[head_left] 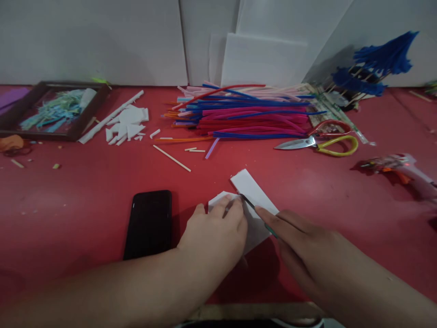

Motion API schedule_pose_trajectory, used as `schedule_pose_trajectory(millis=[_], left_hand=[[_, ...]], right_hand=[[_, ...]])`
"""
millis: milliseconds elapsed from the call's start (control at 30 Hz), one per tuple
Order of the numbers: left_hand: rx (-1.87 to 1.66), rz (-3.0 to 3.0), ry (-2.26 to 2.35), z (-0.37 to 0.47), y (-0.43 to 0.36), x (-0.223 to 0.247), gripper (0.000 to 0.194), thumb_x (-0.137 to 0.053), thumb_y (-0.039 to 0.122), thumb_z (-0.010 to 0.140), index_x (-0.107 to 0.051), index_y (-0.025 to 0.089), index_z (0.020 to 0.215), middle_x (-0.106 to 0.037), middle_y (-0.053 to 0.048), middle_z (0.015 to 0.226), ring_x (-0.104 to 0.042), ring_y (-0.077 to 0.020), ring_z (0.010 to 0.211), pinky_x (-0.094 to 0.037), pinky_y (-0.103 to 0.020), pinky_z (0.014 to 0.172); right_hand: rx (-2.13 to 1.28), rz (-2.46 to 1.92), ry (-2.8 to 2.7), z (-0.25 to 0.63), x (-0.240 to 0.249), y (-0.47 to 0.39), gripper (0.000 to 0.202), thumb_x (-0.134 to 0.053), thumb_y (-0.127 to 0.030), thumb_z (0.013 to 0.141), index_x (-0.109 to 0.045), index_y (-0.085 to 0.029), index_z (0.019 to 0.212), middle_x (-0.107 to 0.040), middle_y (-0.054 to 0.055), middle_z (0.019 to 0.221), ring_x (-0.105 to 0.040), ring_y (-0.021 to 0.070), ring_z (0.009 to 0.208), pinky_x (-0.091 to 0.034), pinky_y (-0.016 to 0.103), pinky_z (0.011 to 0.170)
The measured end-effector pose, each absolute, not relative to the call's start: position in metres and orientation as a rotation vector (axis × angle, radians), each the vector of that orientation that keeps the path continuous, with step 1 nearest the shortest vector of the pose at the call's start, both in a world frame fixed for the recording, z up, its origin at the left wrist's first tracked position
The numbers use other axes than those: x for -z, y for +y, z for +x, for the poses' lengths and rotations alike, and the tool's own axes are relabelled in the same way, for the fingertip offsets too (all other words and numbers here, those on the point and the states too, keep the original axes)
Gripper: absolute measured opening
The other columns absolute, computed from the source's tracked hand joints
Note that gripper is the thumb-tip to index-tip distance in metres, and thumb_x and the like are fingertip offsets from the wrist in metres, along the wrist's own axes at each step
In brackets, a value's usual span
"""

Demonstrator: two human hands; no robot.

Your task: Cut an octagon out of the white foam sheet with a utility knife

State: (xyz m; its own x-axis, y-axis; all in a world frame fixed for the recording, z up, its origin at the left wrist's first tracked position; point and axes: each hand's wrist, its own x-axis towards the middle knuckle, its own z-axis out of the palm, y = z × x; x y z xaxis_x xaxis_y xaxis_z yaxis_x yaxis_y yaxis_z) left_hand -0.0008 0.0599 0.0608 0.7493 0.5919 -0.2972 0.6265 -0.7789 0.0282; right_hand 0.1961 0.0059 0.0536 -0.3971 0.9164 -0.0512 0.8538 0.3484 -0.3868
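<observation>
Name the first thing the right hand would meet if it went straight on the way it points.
The right hand would probably meet the fingers of the left hand first, right by the tip of its knife. Depth is unclear, so it might pass just over them.

No text, label, brand, number or sign legible, greenish marks on the clear wrapper [327,104] at upper right of the frame, too blurred to read

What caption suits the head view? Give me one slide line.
On a red tabletop, the left hand rests on a flat white sheet while the right hand holds a slim dark-bladed tool.
</observation>
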Motion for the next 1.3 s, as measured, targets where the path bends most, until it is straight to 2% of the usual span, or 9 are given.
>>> schedule_pose_trajectory(millis=[200,433,533,633,767,867,1000,1100,1300], left_hand=[[0.459,2.787,0.994,-0.001,0.059,-0.063,0.048,-0.052,0.025,0.104,-0.047,0.013,0.151,-0.053,-0.014,0.153,-0.053,-0.0331,0.140,-0.063,-0.056,0.094],[0.384,2.793,1.017,-0.003,0.059,-0.059,0.045,-0.051,0.022,0.104,-0.050,0.014,0.148,-0.053,-0.011,0.154,-0.056,-0.0309,0.137,-0.065,-0.055,0.088],[0.335,2.811,1.015,-0.004,0.058,-0.056,0.043,-0.054,0.022,0.102,-0.054,0.015,0.145,-0.054,-0.010,0.153,-0.057,-0.0304,0.136,-0.065,-0.054,0.085],[0.348,2.831,0.993,-0.004,0.058,-0.055,0.046,-0.057,0.025,0.101,-0.053,0.014,0.146,-0.052,-0.010,0.154,-0.057,-0.0311,0.136,-0.065,-0.054,0.085],[0.399,2.830,0.979,-0.005,0.059,-0.055,0.052,-0.061,0.031,0.101,-0.050,0.013,0.148,-0.049,-0.011,0.156,-0.054,-0.0316,0.138,-0.065,-0.054,0.087],[0.417,2.823,0.972,-0.004,0.060,-0.056,0.057,-0.063,0.038,0.100,-0.049,0.012,0.149,-0.050,-0.012,0.156,-0.054,-0.0320,0.139,-0.065,-0.054,0.089],[0.402,2.817,0.970,-0.005,0.060,-0.057,0.070,-0.072,0.049,0.093,-0.049,0.013,0.149,-0.053,-0.015,0.153,-0.054,-0.0345,0.138,-0.064,-0.055,0.091],[0.397,2.815,0.964,-0.005,0.060,-0.057,0.071,-0.075,0.048,0.090,-0.051,0.015,0.148,-0.054,-0.015,0.152,-0.055,-0.0354,0.138,-0.064,-0.055,0.091],[0.442,2.801,0.968,-0.005,0.061,-0.056,0.076,-0.076,0.048,0.089,-0.047,0.013,0.151,-0.049,-0.016,0.155,-0.052,-0.0347,0.140,-0.063,-0.055,0.093]], right_hand=[[-0.554,-1.637,-2.420,0.197,-0.050,-0.001,0.064,-0.045,-0.005,0.087,-0.056,-0.019,0.148,-0.075,0.011,0.095,-0.071,0.0184,0.063,-0.060,0.031,0.060],[-0.515,-1.651,-2.421,0.198,-0.053,-0.006,0.069,-0.046,-0.005,0.083,-0.058,-0.024,0.148,-0.077,0.011,0.091,-0.074,0.0241,0.063,-0.062,0.034,0.054],[-0.492,-1.624,-2.455,0.199,-0.054,-0.010,0.074,-0.046,-0.004,0.081,-0.054,-0.024,0.152,-0.079,0.013,0.101,-0.075,0.0248,0.067,-0.064,0.036,0.056],[-0.426,-1.568,-2.506,0.200,-0.053,-0.013,0.072,-0.044,-0.003,0.077,-0.057,-0.015,0.147,-0.078,0.017,0.110,-0.075,0.0228,0.063,-0.063,0.034,0.050],[-0.270,-1.515,-2.537,0.198,-0.056,-0.016,0.057,-0.039,-0.002,0.077,-0.068,-0.005,0.126,-0.079,0.018,0.095,-0.069,0.0194,0.048,-0.054,0.028,0.032],[-0.199,-1.493,-2.526,0.197,-0.059,-0.019,0.052,-0.038,-0.001,0.079,-0.071,-0.005,0.119,-0.079,0.016,0.087,-0.071,0.0199,0.049,-0.054,0.027,0.032],[-0.232,-1.528,-2.509,0.198,-0.059,-0.022,0.052,-0.037,-0.001,0.080,-0.071,-0.008,0.119,-0.079,0.013,0.085,-0.071,0.0182,0.049,-0.056,0.025,0.036],[-0.265,-1.535,-2.512,0.199,-0.058,-0.024,0.053,-0.036,-0.001,0.081,-0.069,-0.006,0.121,-0.078,0.013,0.084,-0.066,0.0165,0.042,-0.052,0.025,0.030],[-0.184,-1.512,-2.508,0.199,-0.060,-0.026,0.050,-0.035,-0.001,0.083,-0.069,-0.004,0.120,-0.078,0.014,0.083,-0.070,0.0186,0.047,-0.053,0.026,0.032]])
